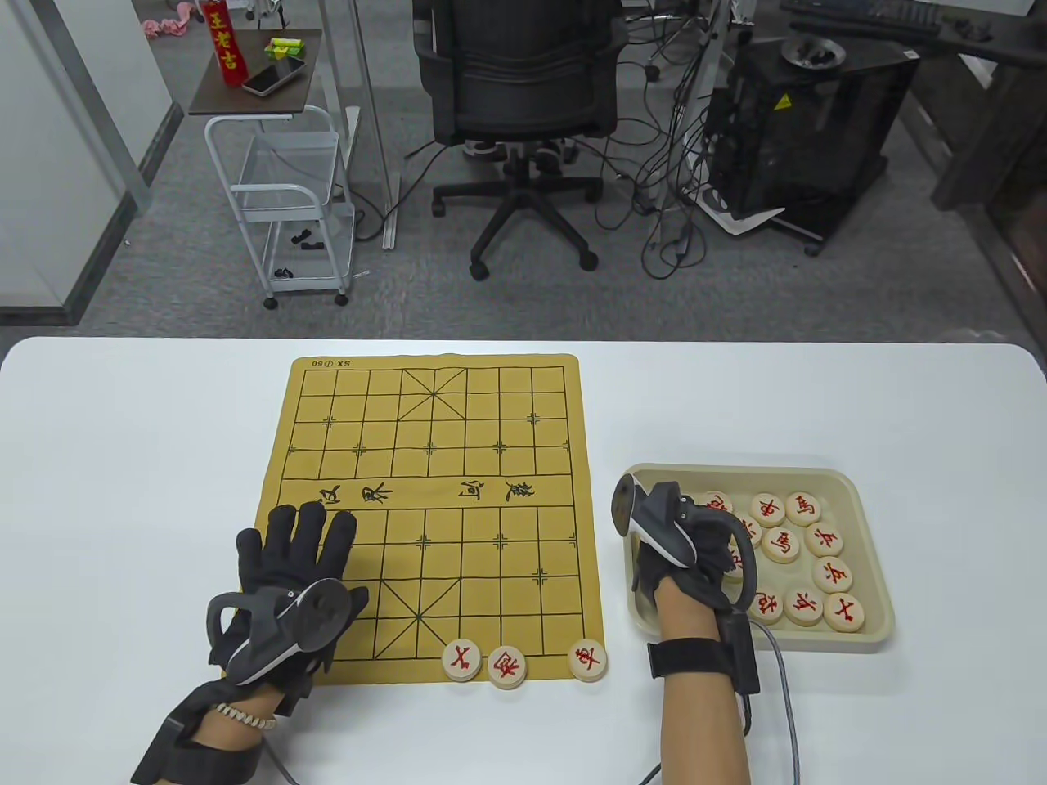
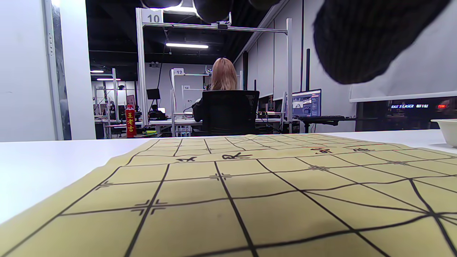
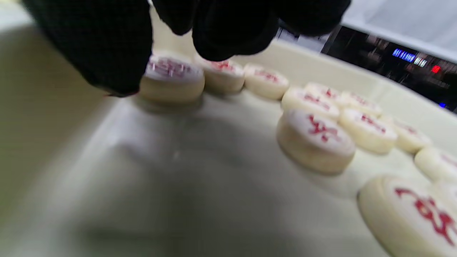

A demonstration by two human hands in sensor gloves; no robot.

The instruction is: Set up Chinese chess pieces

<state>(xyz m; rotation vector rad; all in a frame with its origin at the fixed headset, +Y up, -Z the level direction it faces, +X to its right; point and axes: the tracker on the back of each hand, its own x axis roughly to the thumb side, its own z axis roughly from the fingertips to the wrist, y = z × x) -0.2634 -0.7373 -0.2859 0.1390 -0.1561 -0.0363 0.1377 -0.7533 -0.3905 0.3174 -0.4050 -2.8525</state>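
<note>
Your left hand lies spread flat on the yellow chess mat, near-left corner. Three round wooden pieces line its near edge. Your right hand reaches into the beige tray, fingers touching a red-lettered piece; grip unclear.

A smooth, matt white table top carries a thin tan mat-like chess board with a dull, slightly rippled surface and printed black lines. Round pale wood-look pieces with red painted characters have a soft sheen. The beige plastic-looking tray looks smooth. Both hands wear black knitted cloth gloves, matt and finely textured.
</note>
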